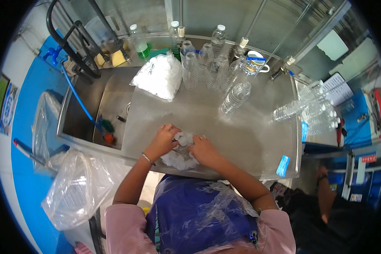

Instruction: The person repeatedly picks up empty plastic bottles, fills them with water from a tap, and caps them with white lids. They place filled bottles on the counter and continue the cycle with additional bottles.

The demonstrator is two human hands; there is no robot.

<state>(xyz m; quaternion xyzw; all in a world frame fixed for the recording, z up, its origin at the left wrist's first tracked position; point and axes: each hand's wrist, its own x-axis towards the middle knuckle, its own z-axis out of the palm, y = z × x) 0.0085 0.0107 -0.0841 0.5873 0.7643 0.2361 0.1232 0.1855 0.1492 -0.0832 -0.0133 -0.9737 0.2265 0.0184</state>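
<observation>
Both hands are low over a small pile of whitish, translucent pieces (178,162), which look like plastic bottle caps, near the front edge of the steel counter (241,139). My left hand (166,139), with a bangle at the wrist, reaches in from the left, its thumb and fingers apart at the pile. From the right, my right hand (204,149), wearing a ring, touches the pile with bent fingers. Its fingertips are partly hidden, so I cannot tell whether it grips a piece. Beyond the hands stands a full white plastic bag (160,76) with handwriting on it.
Several clear plastic bottles (190,71) stand behind, and one bottle (236,97) leans nearer. A patterned mug (255,63) is at the back. The sink (114,101) lies left, a clear plastic bag (79,190) below it. At right are more bottles (320,117) and another person's arm (325,197).
</observation>
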